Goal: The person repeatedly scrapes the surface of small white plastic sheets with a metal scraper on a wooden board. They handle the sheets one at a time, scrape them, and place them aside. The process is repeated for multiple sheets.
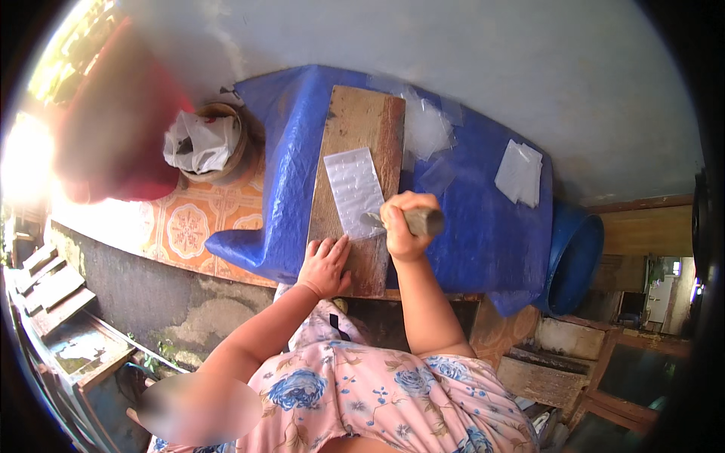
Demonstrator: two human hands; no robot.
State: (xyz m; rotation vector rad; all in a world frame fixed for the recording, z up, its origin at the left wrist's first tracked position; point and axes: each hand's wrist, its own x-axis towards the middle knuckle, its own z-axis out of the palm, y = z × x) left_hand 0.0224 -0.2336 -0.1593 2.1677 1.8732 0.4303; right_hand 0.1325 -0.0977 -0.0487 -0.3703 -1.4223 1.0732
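A long wooden board (362, 122) lies on a blue tarpaulin (476, 249) in front of me. Clear plastic sheets, seemingly a small stack (352, 181), rest on the board at a slant, marked with rows of small cuts or holes. My left hand (325, 266) lies flat on the board, its fingertips at the near edge of the plastic. In my right hand (409, 226) is a chisel-like tool (427, 222), gripped by its thick wooden handle. Its metal blade (372, 219) points left over the plastic's near right corner; whether it touches is unclear.
Loose clear plastic sheets (427, 127) lie right of the board, and a whiter stack (519, 172) sits farther right. A blue barrel (575, 257) stands at the tarpaulin's right end. On the left, a bucket (241, 150) holds a white plastic bag (201, 141); a blurred person (122, 124) is beside it.
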